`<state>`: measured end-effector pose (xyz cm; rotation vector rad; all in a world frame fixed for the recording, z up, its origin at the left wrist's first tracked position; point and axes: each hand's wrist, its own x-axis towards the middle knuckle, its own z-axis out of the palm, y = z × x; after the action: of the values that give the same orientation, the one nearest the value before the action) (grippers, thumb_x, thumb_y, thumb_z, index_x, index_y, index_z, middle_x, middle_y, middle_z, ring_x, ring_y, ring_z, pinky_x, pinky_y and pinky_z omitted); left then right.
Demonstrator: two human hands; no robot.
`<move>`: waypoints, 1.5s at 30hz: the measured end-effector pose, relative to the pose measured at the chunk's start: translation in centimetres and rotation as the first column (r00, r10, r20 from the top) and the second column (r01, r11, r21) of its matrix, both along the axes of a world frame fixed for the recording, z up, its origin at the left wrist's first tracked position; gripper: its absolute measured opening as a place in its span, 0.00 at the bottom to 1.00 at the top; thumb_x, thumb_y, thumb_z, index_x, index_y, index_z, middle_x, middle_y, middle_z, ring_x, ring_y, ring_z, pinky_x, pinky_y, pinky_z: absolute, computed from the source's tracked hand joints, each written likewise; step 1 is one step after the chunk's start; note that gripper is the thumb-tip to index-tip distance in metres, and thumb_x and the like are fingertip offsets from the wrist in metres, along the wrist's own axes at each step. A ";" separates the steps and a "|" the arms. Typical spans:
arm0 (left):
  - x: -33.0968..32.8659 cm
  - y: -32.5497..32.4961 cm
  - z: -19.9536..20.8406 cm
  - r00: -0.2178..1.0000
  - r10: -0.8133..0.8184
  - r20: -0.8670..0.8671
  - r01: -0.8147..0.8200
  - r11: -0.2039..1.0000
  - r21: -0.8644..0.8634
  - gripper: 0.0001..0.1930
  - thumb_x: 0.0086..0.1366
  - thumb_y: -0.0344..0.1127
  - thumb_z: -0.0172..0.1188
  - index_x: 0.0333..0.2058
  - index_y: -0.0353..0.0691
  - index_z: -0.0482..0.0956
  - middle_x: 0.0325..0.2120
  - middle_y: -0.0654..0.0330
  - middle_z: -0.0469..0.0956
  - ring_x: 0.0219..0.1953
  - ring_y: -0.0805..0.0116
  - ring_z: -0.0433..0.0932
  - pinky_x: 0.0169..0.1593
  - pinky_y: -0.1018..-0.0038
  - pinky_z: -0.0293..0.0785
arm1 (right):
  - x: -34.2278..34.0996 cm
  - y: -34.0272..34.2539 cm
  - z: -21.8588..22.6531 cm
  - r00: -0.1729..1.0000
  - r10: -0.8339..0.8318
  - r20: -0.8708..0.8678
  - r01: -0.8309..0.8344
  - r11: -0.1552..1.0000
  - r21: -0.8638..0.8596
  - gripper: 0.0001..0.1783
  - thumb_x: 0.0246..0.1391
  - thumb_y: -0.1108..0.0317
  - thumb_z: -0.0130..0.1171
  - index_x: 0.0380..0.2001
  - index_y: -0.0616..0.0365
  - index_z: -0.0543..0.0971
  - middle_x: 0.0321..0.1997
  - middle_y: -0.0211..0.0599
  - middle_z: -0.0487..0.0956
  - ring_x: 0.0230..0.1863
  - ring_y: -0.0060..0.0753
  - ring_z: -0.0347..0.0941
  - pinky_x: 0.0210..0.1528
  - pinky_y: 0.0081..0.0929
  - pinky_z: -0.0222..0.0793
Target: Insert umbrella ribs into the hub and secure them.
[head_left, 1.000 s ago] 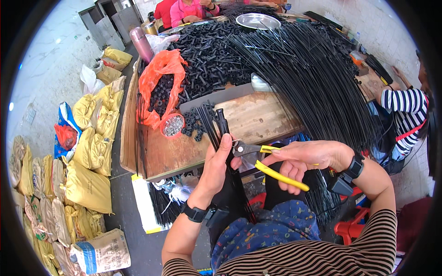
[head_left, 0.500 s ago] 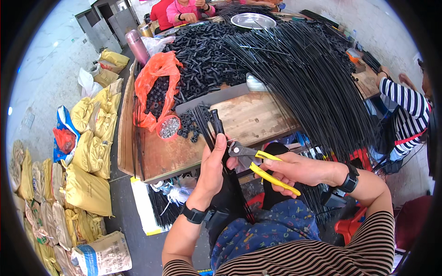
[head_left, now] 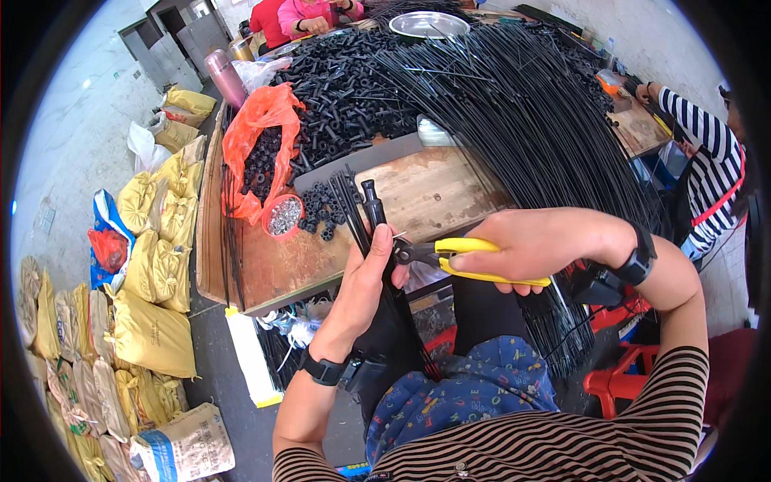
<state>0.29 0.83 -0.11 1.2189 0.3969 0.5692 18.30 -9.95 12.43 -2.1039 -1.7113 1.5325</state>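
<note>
Where the floor runs along the left edge, yellow sacks lie heaped beside the wooden workbench, and a torn orange plastic bag spills small black tubes onto the board, with a small red bowl of metal bits just in front of it. Near the middle, the left hand rises from the lower edge with a dark wristwatch on the wrist; its fingers are curled shut around a bundle of thin black rods, which stands roughly upright over the near edge of the workbench, one rod bearing a black tube cap at its top. Just to the right, the yellow-handled pliers point leftward, their dark nose touching or almost touching the bundle at the left thumb; whether the nose actually bites a rod I cannot tell, as the spot is too small. The right hand is closed tight around the yellow handles, a black watch on its wrist. Behind, a great sheaf of long black rods fans across the workbench, and at the far right another person in a striped sleeve works at a second bench.
</note>
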 end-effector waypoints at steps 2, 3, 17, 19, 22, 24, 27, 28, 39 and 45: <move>-0.2 0.0 0.0 0.999 0.046 -0.006 -0.046 0.998 0.033 0.19 0.70 0.53 0.44 0.39 0.40 0.66 0.23 0.63 0.68 0.21 0.76 0.64 0.29 0.77 0.63 | -0.9 -0.4 -0.1 0.999 0.012 0.030 -0.013 0.999 0.039 0.24 0.63 0.50 0.44 0.33 0.64 0.73 0.22 0.34 0.76 0.20 0.24 0.74 0.22 0.23 0.72; -0.1 0.2 -0.3 0.999 0.023 0.036 -0.023 1.000 -0.020 0.18 0.70 0.52 0.44 0.40 0.41 0.66 0.24 0.62 0.69 0.21 0.76 0.64 0.29 0.77 0.63 | -1.0 -0.7 -0.6 1.000 -0.010 -0.022 0.012 0.998 0.065 0.24 0.63 0.50 0.44 0.33 0.64 0.73 0.22 0.35 0.76 0.20 0.25 0.74 0.23 0.24 0.72; 0.2 0.3 -1.0 0.996 0.045 0.074 -0.041 0.998 -0.054 0.15 0.71 0.47 0.46 0.42 0.40 0.66 0.28 0.59 0.72 0.22 0.75 0.65 0.28 0.77 0.63 | 1.8 -2.3 -7.9 0.972 -0.026 -0.236 0.130 0.890 0.436 0.26 0.64 0.48 0.45 0.54 0.55 0.71 0.26 0.31 0.75 0.27 0.21 0.69 0.30 0.23 0.67; 0.3 0.4 -1.2 0.996 0.039 0.074 -0.035 0.998 -0.046 0.15 0.70 0.46 0.46 0.42 0.40 0.66 0.29 0.59 0.72 0.22 0.75 0.65 0.28 0.77 0.64 | 2.3 -2.2 -8.1 0.968 -0.010 -0.251 0.128 0.879 0.459 0.25 0.64 0.49 0.45 0.56 0.54 0.70 0.26 0.31 0.74 0.27 0.20 0.69 0.30 0.23 0.67; 0.5 0.2 -0.8 0.997 0.025 0.073 -0.023 0.999 -0.034 0.14 0.70 0.46 0.46 0.43 0.40 0.65 0.29 0.58 0.72 0.22 0.75 0.65 0.29 0.77 0.64 | 2.7 -2.2 -7.5 0.983 -0.010 -0.184 0.094 0.887 0.453 0.26 0.63 0.52 0.48 0.58 0.54 0.68 0.28 0.34 0.76 0.28 0.23 0.70 0.31 0.24 0.67; 0.6 0.4 -0.8 0.997 0.028 0.067 -0.025 0.999 -0.044 0.14 0.70 0.45 0.46 0.43 0.40 0.65 0.30 0.58 0.72 0.22 0.75 0.65 0.29 0.77 0.64 | 2.9 -1.7 -7.1 0.989 0.034 -0.141 0.039 0.875 0.482 0.26 0.63 0.54 0.49 0.60 0.54 0.66 0.30 0.38 0.77 0.28 0.26 0.72 0.31 0.26 0.68; 0.6 0.7 -1.0 0.998 0.033 0.062 -0.030 0.998 -0.052 0.14 0.70 0.45 0.46 0.43 0.40 0.65 0.30 0.57 0.73 0.22 0.75 0.65 0.29 0.76 0.64 | 3.0 -1.2 -6.7 0.997 0.021 -0.068 0.010 0.905 0.425 0.26 0.62 0.55 0.50 0.60 0.55 0.66 0.33 0.40 0.77 0.29 0.28 0.73 0.32 0.27 0.68; 0.5 0.9 -0.9 0.997 0.023 0.068 -0.019 0.998 -0.064 0.14 0.70 0.45 0.47 0.43 0.40 0.65 0.30 0.57 0.73 0.22 0.75 0.65 0.29 0.76 0.64 | 3.5 -0.9 -7.8 0.998 0.023 -0.065 0.007 0.904 0.427 0.26 0.62 0.55 0.50 0.60 0.55 0.66 0.33 0.40 0.77 0.29 0.28 0.73 0.32 0.27 0.68; -0.3 -0.1 -0.9 0.993 0.041 0.111 -0.015 0.973 -0.231 0.15 0.68 0.45 0.51 0.42 0.38 0.67 0.21 0.62 0.68 0.21 0.74 0.65 0.27 0.75 0.62 | 2.4 -2.3 -10.0 0.776 -0.091 -0.624 0.224 0.965 0.139 0.26 0.62 0.51 0.50 0.55 0.59 0.69 0.32 0.28 0.75 0.28 0.18 0.72 0.30 0.20 0.71; 0.4 -0.1 -0.7 0.984 0.028 0.177 0.014 0.973 -0.232 0.15 0.68 0.46 0.51 0.40 0.39 0.67 0.21 0.62 0.68 0.20 0.73 0.65 0.26 0.75 0.62 | 0.5 -4.0 -9.5 0.631 -0.208 -0.748 0.292 0.956 -0.020 0.30 0.49 0.60 0.66 0.53 0.61 0.69 0.30 0.34 0.76 0.24 0.20 0.72 0.25 0.17 0.68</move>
<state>0.66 0.77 -0.76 0.9335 0.3061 0.6150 18.79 -13.99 2.91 -1.2614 -1.0976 1.7923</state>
